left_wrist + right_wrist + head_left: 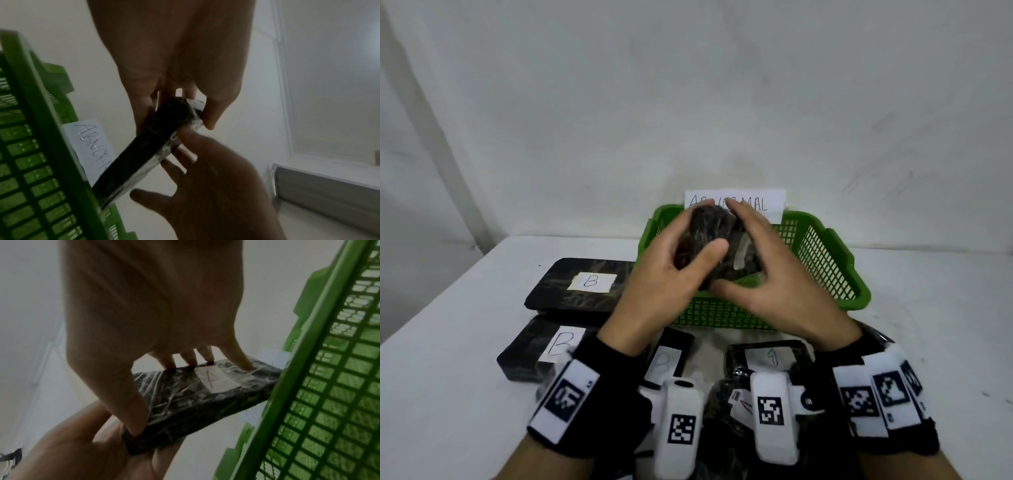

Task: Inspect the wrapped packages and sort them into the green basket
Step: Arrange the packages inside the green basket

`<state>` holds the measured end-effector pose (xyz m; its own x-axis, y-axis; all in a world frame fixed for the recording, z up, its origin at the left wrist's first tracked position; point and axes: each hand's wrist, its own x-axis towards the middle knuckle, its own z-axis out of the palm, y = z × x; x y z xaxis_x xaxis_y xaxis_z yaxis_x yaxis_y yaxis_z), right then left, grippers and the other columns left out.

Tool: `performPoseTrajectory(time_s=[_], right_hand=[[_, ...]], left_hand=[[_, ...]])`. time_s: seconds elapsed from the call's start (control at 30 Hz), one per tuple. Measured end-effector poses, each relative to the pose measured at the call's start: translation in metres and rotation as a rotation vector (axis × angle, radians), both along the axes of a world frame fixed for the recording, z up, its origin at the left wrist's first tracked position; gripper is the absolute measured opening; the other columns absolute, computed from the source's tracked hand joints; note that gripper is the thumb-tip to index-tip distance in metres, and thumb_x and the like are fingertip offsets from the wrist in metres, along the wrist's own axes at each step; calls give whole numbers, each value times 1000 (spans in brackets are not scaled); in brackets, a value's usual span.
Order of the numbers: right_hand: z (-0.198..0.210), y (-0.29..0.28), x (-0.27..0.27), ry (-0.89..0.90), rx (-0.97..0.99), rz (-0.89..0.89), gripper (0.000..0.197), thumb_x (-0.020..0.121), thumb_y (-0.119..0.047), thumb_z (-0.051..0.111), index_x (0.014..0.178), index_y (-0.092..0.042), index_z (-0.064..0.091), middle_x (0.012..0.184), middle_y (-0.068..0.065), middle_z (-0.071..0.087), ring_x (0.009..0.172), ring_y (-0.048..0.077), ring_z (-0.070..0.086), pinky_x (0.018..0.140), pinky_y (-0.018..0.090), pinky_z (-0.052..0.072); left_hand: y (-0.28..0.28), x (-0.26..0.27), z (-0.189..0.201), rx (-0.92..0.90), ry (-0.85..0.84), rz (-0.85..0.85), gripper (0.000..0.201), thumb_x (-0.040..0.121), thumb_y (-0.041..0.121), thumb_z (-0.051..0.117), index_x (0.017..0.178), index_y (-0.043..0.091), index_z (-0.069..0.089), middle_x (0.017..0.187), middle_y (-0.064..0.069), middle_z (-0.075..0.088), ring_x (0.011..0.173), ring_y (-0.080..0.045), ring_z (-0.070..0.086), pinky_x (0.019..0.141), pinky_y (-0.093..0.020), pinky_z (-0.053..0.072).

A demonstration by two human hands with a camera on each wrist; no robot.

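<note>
Black film-wrapped package, held up over the green basket so we can read its label: our left hand pinches one end, our right hand clamps the other. More packages wait on the desk.

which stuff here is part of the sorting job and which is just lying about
Part of the job:
- black plastic-wrapped package with a white label, held by left hand and right hand
- green plastic mesh basket
- black wrapped packages labelled B

Just there:
- white paper sign behind the basket
- white table
</note>
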<state>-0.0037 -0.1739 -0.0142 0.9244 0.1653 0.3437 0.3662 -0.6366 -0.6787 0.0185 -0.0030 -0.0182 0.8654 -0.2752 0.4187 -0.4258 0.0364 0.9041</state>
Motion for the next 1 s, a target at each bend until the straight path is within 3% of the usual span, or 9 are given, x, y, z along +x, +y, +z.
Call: performPoseTrajectory(time_s=[0.07, 0.17, 0.3, 0.37, 0.47, 0.6, 0.77, 0.87, 1.0], right_hand=[[2, -3, -3, 5, 96, 97, 103, 71, -66, 71, 157, -50, 17, 170, -15, 8, 157, 13, 11, 123, 57, 28], [7, -11, -7, -41, 223, 121, 88, 74, -65, 69, 152, -51, 31, 167, -17, 21, 153, 4, 23, 120, 46, 37], [4, -9, -3, -214, 222, 78, 68, 78, -47, 72, 140, -28, 51, 142, -9, 53, 132, 0, 49, 99, 9, 44], [0, -8, 0, -272, 236, 57, 57, 79, -31, 75, 132, -20, 57, 134, -2, 59, 127, 6, 54, 94, 4, 42], [0, -7, 1, -329, 286, 61, 52, 78, -17, 74, 128, -12, 60, 132, 4, 60, 128, 13, 56, 95, 5, 43], [1, -9, 1, -401, 272, 57, 51, 76, -13, 76, 125, -11, 61, 131, 7, 60, 128, 17, 56, 97, 8, 44], [0, -6, 0, -373, 165, 100, 58, 78, -18, 82, 131, -19, 59, 143, -4, 55, 140, 8, 46, 109, 45, 50], [3, -5, -4, -275, 203, 263, 65, 81, -15, 83, 139, -22, 55, 156, -6, 42, 147, 8, 38, 109, 46, 51], [7, -12, 0, -16, 533, 201, 85, 81, -50, 69, 156, -43, 29, 165, -15, 29, 149, 8, 35, 116, 51, 40]], left_hand=[[-1, -1, 0, -27, 45, -67, 52, 91, 46, 57, 141, 36, 51, 129, 8, 66, 118, -11, 64, 95, -37, 54], [2, -2, 5, -148, 215, -213, 53, 95, 50, 36, 142, 32, 50, 133, 1, 65, 125, -15, 60, 99, -41, 51], [-1, -2, 4, -158, 241, -168, 48, 103, 50, 26, 127, 31, 62, 131, 6, 66, 127, -9, 57, 98, -46, 51], [-3, -4, 5, -169, 244, -167, 47, 104, 44, 21, 119, 31, 64, 124, 8, 70, 122, -8, 61, 88, -37, 56], [-2, -5, 7, -196, 228, -183, 47, 103, 41, 22, 121, 29, 64, 125, 6, 70, 120, -9, 63, 82, -29, 58], [3, -3, 9, -183, 228, -188, 53, 99, 46, 28, 135, 19, 56, 134, 4, 65, 120, -12, 63, 81, -27, 57], [6, -4, 9, -27, 307, -133, 67, 82, 76, 44, 127, 29, 61, 123, 3, 70, 101, -20, 72, 77, -37, 58], [9, -4, 9, -49, 333, -144, 60, 77, 58, 67, 126, 24, 59, 117, -2, 73, 95, -27, 74, 74, -38, 58], [10, 0, 5, -89, 317, -177, 67, 69, 31, 81, 129, 24, 51, 121, -1, 71, 103, -23, 72, 79, -40, 60]])
